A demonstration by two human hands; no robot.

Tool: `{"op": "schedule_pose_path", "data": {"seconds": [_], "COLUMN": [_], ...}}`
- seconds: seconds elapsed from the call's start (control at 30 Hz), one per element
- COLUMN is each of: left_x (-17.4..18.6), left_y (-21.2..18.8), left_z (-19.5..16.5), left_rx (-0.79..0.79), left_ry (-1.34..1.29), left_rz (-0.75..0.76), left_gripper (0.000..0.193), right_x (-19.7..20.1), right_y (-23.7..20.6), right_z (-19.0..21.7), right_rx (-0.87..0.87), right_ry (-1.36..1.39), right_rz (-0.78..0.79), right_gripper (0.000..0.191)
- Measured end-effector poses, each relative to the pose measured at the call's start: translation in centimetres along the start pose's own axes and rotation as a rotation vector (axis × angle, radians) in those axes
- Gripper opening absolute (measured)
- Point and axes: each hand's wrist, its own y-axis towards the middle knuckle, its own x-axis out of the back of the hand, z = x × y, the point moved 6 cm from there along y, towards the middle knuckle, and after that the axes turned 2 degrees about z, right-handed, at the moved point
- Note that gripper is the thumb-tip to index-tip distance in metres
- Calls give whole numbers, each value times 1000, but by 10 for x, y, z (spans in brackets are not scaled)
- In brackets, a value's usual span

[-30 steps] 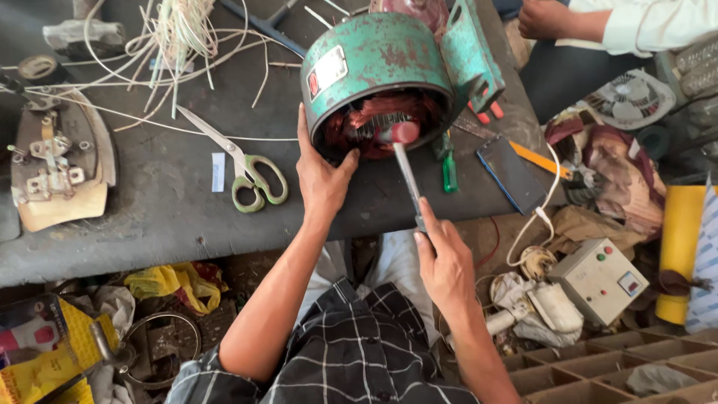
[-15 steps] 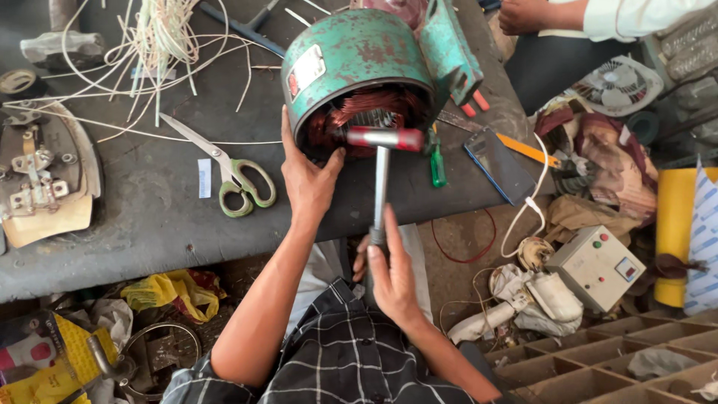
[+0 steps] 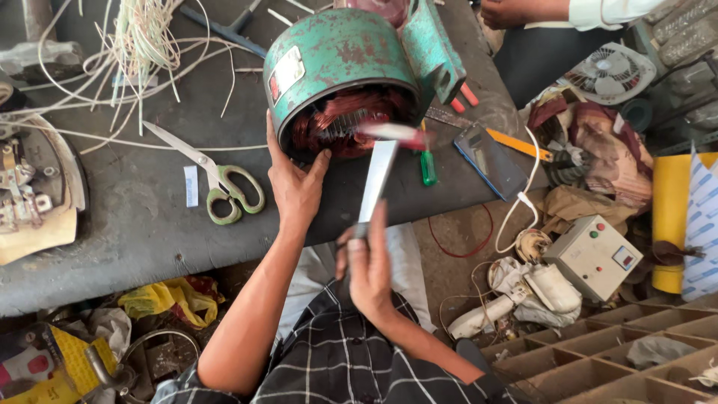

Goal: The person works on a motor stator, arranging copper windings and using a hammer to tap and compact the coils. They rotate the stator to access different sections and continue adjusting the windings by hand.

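Spanning the upper frame, the dark grey worn counter [image 3: 112,247] carries every work item. Largest among them is the green-painted cylindrical motor housing with exposed copper windings [image 3: 336,67], which lies on its side near the counter's front edge, open end facing the person.

The left hand [image 3: 295,187] rests flat against the lower rim of the housing, fingers spread and open, thumb toward the opening; it closes on nothing.

The right hand [image 3: 368,269] sits below the counter edge, in front of the checked shirt, and is closed around the grip of a hammer with a pale flat handle and a reddish head [image 3: 378,179]. The head is motion-blurred at the mouth of the housing, just in front of the windings; contact cannot be confirmed.

A pair of green-handled scissors [image 3: 217,183] lies on the counter, left of the left hand and apart from it. A green-handled screwdriver [image 3: 427,166] lies just right of the hammer handle. A bundle of pale stripped wires [image 3: 138,45] spreads across the counter's upper left area.
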Motion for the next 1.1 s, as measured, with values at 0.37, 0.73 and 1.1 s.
{"op": "schedule_pose_path", "data": {"seconds": [0.37,0.73,1.1], "left_x": [2,1,1], "left_y": [-1,1,0], "left_z": [-26,-25,-7], "left_rx": [-203,-165,-128], "left_ry": [-62,-123,-60], "left_rz": [-29,-3,-31], "left_gripper": [96,93,92], "right_x": [-6,-9,-6], "right_y": [0,-3,0], "right_z": [-19,-12,-1], "right_rx": [-147,-121,-19], "right_ry": [-109,29,-72], "right_rz": [131,109,54], "right_gripper": [70,70,73]}}
